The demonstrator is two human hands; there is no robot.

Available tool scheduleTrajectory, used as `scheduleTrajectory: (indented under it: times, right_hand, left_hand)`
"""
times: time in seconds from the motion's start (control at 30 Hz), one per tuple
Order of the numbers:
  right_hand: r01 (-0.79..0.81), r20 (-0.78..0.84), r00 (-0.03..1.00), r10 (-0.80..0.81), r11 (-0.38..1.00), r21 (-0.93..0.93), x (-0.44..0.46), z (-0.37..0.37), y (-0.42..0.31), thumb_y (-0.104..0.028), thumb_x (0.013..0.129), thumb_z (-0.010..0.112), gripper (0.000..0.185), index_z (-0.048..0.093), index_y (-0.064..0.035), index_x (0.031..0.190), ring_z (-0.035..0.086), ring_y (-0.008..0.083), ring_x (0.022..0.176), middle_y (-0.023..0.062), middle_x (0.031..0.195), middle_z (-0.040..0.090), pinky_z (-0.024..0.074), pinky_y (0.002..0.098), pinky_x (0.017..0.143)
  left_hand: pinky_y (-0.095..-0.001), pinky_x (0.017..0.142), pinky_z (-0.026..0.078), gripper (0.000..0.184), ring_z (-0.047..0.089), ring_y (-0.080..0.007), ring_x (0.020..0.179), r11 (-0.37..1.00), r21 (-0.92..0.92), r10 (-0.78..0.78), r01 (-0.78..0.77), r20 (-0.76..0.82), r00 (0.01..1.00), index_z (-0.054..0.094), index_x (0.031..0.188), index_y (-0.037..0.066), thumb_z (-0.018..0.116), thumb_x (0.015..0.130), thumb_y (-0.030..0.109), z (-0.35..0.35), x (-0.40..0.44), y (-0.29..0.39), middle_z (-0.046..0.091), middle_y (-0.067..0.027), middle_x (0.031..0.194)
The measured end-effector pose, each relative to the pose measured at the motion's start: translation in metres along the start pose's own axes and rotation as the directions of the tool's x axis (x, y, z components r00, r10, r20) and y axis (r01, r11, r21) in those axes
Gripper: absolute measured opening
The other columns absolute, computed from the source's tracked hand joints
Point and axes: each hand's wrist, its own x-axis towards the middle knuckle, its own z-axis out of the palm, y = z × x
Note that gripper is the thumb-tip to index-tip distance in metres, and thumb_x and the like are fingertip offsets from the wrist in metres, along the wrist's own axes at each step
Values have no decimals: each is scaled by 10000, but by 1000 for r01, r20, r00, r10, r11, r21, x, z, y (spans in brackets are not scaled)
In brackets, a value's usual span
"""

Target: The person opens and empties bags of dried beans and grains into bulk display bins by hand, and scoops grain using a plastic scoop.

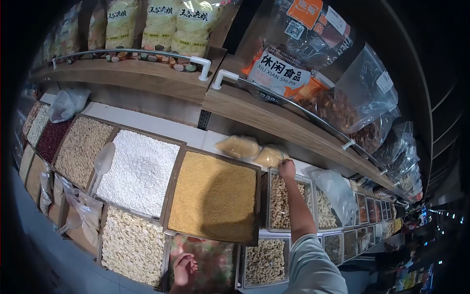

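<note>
My right hand (pixel 287 169) reaches to the back ledge, its fingers closed at the near right edge of a small clear bag of yellow grain (pixel 270 156). A second such bag (pixel 238 146) lies just left of it. Below my right forearm is a bin of peanuts (pixel 280 203). My left hand (pixel 185 268) hovers low over a bin with a red and green plastic cover (pixel 210 262), its fingers loosely curled and apart, with nothing seen in them. Between the hands is a wide bin of yellow grain (pixel 215 196), partly in shadow.
A wooden shelf (pixel 274 110) with a metal rail and hanging snack bags (pixel 279 71) juts out above the bins. A bin of white grains (pixel 139 171) with a scoop (pixel 104 159) stands left. A plastic bag (pixel 338 193) lies over the bins at right.
</note>
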Motion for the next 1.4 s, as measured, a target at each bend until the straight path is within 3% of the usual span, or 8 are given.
scheduleTrajectory:
  times: [0.13, 0.2, 0.47, 0.67, 0.87, 1.07, 1.13, 1.4]
  right_hand:
    - [216, -184, 960, -211, 976, 6, 23, 13, 22, -149, 777, 661, 149, 644, -4, 801, 634, 388, 801, 221, 795, 643, 500, 450, 711]
    - [297, 42, 949, -313, 928, 224, 37, -18, 27, -167, 801, 666, 190, 609, 11, 834, 602, 379, 809, 216, 851, 615, 469, 455, 712]
    - [389, -90, 907, -411, 900, -197, 56, -114, 1, -292, 910, 535, 393, 559, -42, 1213, 444, 406, 1236, 245, 1292, 515, 341, 459, 1044]
    - [567, 32, 772, -635, 664, -488, -25, -222, -20, -263, 867, 580, 313, 636, -13, 1047, 580, 434, 963, 241, 1021, 631, 442, 508, 879]
    - [473, 299, 870, -391, 833, -287, -131, -316, -82, -355, 835, 653, 355, 668, -1, 810, 625, 380, 806, 202, 809, 654, 492, 456, 746]
    - [643, 508, 658, -556, 766, 5, -251, -324, -104, -252, 887, 602, 247, 539, -31, 976, 626, 396, 756, 199, 759, 634, 482, 484, 700]
    - [670, 534, 623, -572, 742, 13, -289, -322, -115, -246, 885, 604, 249, 526, -28, 979, 629, 403, 731, 198, 720, 624, 482, 489, 679]
    - [670, 640, 456, -618, 712, 210, -360, -298, -137, -232, 929, 539, 251, 468, -5, 1011, 624, 429, 699, 198, 683, 625, 475, 501, 651]
  left_hand:
    - [-262, 579, 487, 97, 582, -147, 636, 999, 45, -7, 4, 73, 997, 601, 940, 38, 538, 908, 105, -14, 5, 2, 594, -49, 719]
    - [-263, 575, 486, 100, 582, -150, 620, 1000, 27, 4, -6, 71, 997, 601, 938, 30, 538, 908, 102, -14, -1, 4, 597, -57, 715]
    - [-263, 564, 482, 108, 571, -136, 603, 982, 175, 58, -76, 108, 992, 593, 923, 48, 500, 939, 101, -8, -8, 17, 591, -57, 711]
    - [-228, 605, 419, 110, 534, -97, 652, 961, 133, 220, -242, 165, 962, 566, 878, 48, 469, 929, 40, 17, -27, 19, 572, -35, 722]
    - [-250, 641, 450, 74, 546, -81, 707, 717, 462, 336, -521, 426, 840, 581, 922, 30, 510, 941, 37, 61, -32, 17, 585, -6, 758]
    - [-341, 786, 489, 264, 614, -244, 905, 157, 569, 14, -807, 816, 578, 584, 1121, 16, 613, 877, 115, 150, -80, 21, 617, -118, 1004]
    - [-409, 874, 464, 322, 572, -326, 993, -116, 355, 65, -928, 935, 350, 555, 1173, 33, 597, 862, 109, 179, -104, 19, 570, -147, 1083]
    - [-430, 938, 391, 295, 514, -324, 1076, -216, 292, -75, -932, 946, 314, 567, 1063, -2, 562, 780, 79, 173, -132, 8, 557, -147, 1061]
